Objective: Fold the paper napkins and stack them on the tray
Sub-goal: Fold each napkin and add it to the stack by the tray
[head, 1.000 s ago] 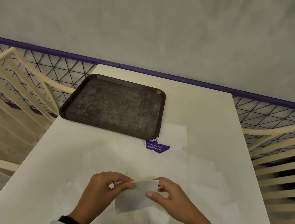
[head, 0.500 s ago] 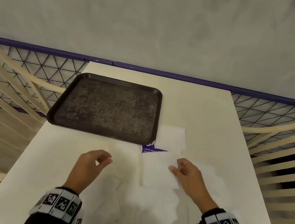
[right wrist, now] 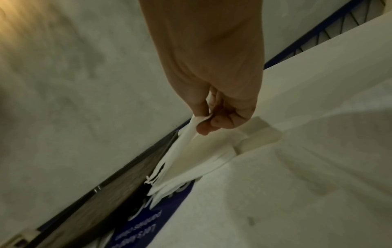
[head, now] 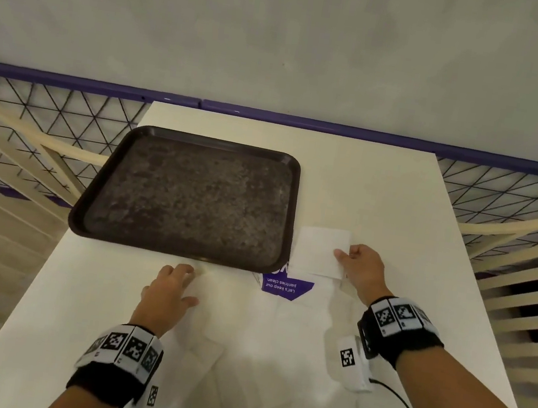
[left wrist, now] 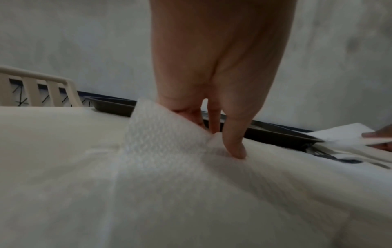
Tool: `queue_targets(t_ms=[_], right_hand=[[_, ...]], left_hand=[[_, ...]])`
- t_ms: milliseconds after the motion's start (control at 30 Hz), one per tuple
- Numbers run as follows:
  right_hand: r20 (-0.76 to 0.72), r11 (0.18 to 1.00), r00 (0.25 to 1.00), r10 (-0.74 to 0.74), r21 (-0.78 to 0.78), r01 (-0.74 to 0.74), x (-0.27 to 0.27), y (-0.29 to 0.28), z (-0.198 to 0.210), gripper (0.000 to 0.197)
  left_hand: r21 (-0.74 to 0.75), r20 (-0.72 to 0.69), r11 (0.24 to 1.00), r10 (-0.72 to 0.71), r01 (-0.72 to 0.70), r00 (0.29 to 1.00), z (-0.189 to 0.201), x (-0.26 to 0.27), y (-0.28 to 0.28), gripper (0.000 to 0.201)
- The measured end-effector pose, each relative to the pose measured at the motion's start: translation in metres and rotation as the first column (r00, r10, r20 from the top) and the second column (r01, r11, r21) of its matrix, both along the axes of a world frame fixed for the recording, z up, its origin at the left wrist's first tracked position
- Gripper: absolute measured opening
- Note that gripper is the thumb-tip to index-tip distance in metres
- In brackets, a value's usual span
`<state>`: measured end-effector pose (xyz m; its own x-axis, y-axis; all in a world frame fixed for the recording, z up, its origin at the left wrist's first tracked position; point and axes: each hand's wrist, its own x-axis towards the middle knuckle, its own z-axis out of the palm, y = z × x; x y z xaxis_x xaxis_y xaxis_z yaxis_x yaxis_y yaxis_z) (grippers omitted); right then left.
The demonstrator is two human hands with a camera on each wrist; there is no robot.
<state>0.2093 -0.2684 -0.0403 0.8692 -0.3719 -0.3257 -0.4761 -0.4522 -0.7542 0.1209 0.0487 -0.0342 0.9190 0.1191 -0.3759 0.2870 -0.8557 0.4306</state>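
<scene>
The right hand (head: 360, 268) pinches a folded napkin (head: 321, 251) just beside the empty tray (head: 189, 192). The left hand (head: 167, 293) pinches a loose napkin (left wrist: 165, 134) on the surface (head: 383, 192). A careless release may let the thin layers splay and unfold.

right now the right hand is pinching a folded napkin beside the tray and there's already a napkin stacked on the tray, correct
Not quite. The tray holds nothing yet; the head view shows its dark surface bare. The rest is right: the right hand pinches a folded napkin just off the tray's right edge, over the table.
</scene>
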Motion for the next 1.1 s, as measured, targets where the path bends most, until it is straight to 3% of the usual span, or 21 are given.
queue_targets(t_ms=[67,200,433,567,700,800,900,967,1033,1100], right_hand=[[-0.019,0.994,0.999,0.051,-0.097,-0.053,0.005,0.001,-0.003,0.018],[0.003,0.973,0.993,0.119,-0.202,-0.116,0.005,0.002,-0.006,0.017],[0.008,0.962,0.992,0.126,-0.244,-0.120,-0.002,0.003,-0.004,0.039],[0.072,0.906,0.986,0.151,-0.409,-0.108,-0.017,0.008,0.012,0.050],[0.152,0.930,0.959,0.240,-0.319,-0.183,-0.040,0.031,0.033,0.035],[0.152,0.936,0.927,0.344,-0.139,-0.325,-0.070,0.057,0.047,0.025],[0.107,0.915,0.915,0.389,0.075,-0.397,-0.100,0.081,0.056,0.027],[0.031,0.877,0.895,0.444,0.191,-0.442,-0.113,0.092,0.059,0.038],[-0.037,0.811,0.830,0.557,0.241,-0.533,-0.123,0.098,0.064,0.050],[-0.052,0.751,0.770,0.636,0.274,-0.601,-0.129,0.101,0.071,0.049]], left_hand=[[-0.041,-0.009,0.999,0.031,-0.032,0.999,0.000,0.002,0.003,0.041],[0.035,0.020,0.999,-0.015,0.014,1.000,0.007,0.000,0.005,0.019],[0.147,0.188,0.988,-0.068,0.040,0.980,0.024,-0.015,0.004,0.027],[0.192,0.276,0.979,-0.125,0.073,0.953,0.035,-0.025,0.002,0.023],[0.239,0.376,0.967,-0.178,0.091,0.909,0.045,-0.035,0.004,0.010],[0.123,0.443,0.992,-0.089,0.037,0.892,0.059,-0.042,0.003,0.008],[-0.072,0.445,0.997,0.023,0.011,0.895,0.079,-0.051,0.000,0.012],[-0.240,0.418,0.971,0.091,0.013,0.904,0.094,-0.058,-0.004,0.014],[-0.375,0.367,0.927,0.115,0.034,0.923,0.107,-0.066,-0.008,0.018],[-0.506,0.278,0.862,0.127,0.033,0.952,0.115,-0.074,-0.011,0.016]])
